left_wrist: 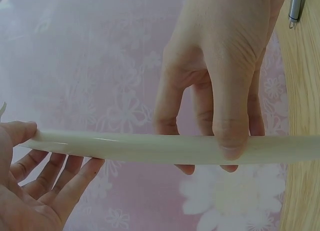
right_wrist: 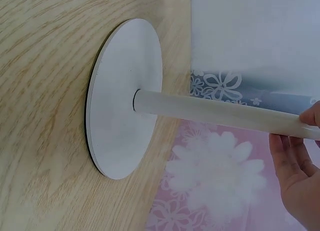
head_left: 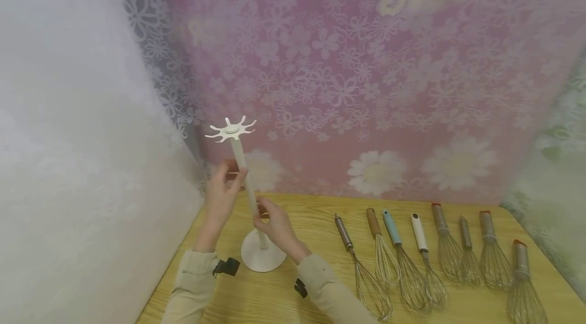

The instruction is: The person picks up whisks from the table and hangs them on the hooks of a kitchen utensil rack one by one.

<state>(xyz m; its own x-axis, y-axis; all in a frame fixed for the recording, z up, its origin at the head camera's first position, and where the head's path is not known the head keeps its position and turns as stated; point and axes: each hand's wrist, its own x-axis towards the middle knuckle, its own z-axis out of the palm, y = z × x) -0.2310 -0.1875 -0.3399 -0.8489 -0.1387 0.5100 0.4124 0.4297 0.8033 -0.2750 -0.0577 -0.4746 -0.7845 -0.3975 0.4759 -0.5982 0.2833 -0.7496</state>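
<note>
A pink flowered sheet (head_left: 320, 85) hangs beyond the tabletop's back edge, with a pale white sheet (head_left: 82, 136) along the left edge. The wood-grain tabletop (head_left: 302, 227) carries everything else.

The white stand (head_left: 250, 194) is on the left half of the tabletop, nearer the left edge than the right. Its round base (head_left: 253, 263) lies on the wood; its pole rises to a plate of curved prongs (head_left: 232, 130) at the top.

8 whisks (head_left: 494, 258) lie in a row across the right half, handles toward the back edge and wires toward the front. 3 have grey handles with red ends, the last of them (head_left: 522, 263) out by the right edge. A blue-handled whisk (head_left: 392, 227) lies between a brown-handled whisk (head_left: 373, 222) and a white-handled whisk (head_left: 418, 232). A metal-handled whisk (head_left: 342, 232) is leftmost, closest to the stand. A smaller grey-handled whisk (head_left: 465, 235) lies between 2 of the red-ended ones.

The person's 2 hands both grasp the stand's pole. The left hand (head_left: 223, 194) pinches it higher up, below the prongs, between thumb and fingers. The right hand (head_left: 276, 223) grips it lower, above the base, thumb on 1 side and fingers on the other.
</note>
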